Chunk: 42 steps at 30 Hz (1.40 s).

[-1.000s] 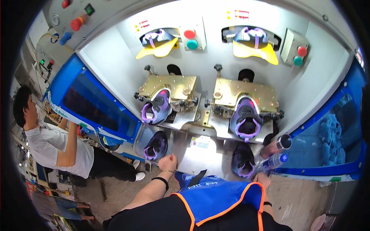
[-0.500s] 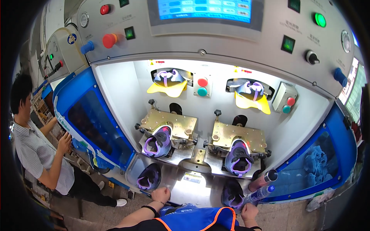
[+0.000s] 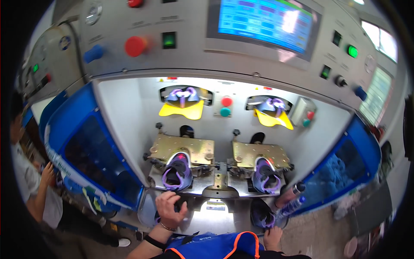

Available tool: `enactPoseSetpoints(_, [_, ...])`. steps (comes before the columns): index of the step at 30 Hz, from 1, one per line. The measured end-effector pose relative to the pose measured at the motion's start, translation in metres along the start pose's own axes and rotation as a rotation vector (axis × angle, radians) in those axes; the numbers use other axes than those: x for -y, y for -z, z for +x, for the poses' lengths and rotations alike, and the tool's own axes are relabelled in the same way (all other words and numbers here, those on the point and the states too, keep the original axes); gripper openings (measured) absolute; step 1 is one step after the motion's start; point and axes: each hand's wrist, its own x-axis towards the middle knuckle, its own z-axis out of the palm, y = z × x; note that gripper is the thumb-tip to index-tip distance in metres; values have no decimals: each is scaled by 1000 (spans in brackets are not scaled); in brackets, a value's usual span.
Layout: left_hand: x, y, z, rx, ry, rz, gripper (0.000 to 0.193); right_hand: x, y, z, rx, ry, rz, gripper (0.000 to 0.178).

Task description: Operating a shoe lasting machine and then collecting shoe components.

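My left hand (image 3: pixel 169 210) is raised over the left end of the metal ledge, fingers curved and thumb apart. Behind it, a dark purple shoe upper (image 3: pixel 180 203) is mostly hidden; whether I touch it cannot be told. My right hand (image 3: pixel 273 238) is curled with nothing visible in it, at the ledge's front edge beside another dark purple shoe upper (image 3: pixel 259 211). Beyond the ledge, two purple-and-black shoe uppers, a left one (image 3: pixel 184 162) and a right one (image 3: pixel 262 168), sit heel toward me under brass-coloured plates (image 3: pixel 183 146) in the machine.
Two more uppers with yellow flared edges (image 3: pixel 183 110) are mounted on the back wall. A pink tumbler (image 3: pixel 288 195) and a plastic bottle (image 3: pixel 290 208) stand at the ledge's right. Blue-framed doors (image 3: pixel 101 151) flank the bay. Another person (image 3: pixel 36 190) stands at left.
My left hand has risen from the ledge's front edge, its fist loosened, and now covers the left loose upper. My right hand stays low near the edge. The view has shifted and tilted.
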Motion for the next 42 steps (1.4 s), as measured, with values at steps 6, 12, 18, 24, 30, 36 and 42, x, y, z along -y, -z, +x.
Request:
enactPoseSetpoints(6, [26,-13,19,242,-19,66,45,58,14,-8,35,104,189,16])
enactPoseSetpoints(12, [28,-32,14,452,86,238,40,91,9,10,96,109,222,18])
enactPoseSetpoints(18, [34,-46,7,530,109,355,37,105,-7,17,102,56,228,35])
enactPoseSetpoints(24, [45,-56,-12,464,75,197,33,105,-12,16,153,-142,197,38])
enactPoseSetpoints(30, [54,-80,-25,236,23,155,21,100,-14,16,121,-27,194,37])
enactPoseSetpoints(36, [55,-87,-31,172,44,163,17,100,-10,17,153,-22,218,36])
enactPoseSetpoints(42, [52,-89,-34,157,53,196,18,97,-6,19,162,11,279,35])
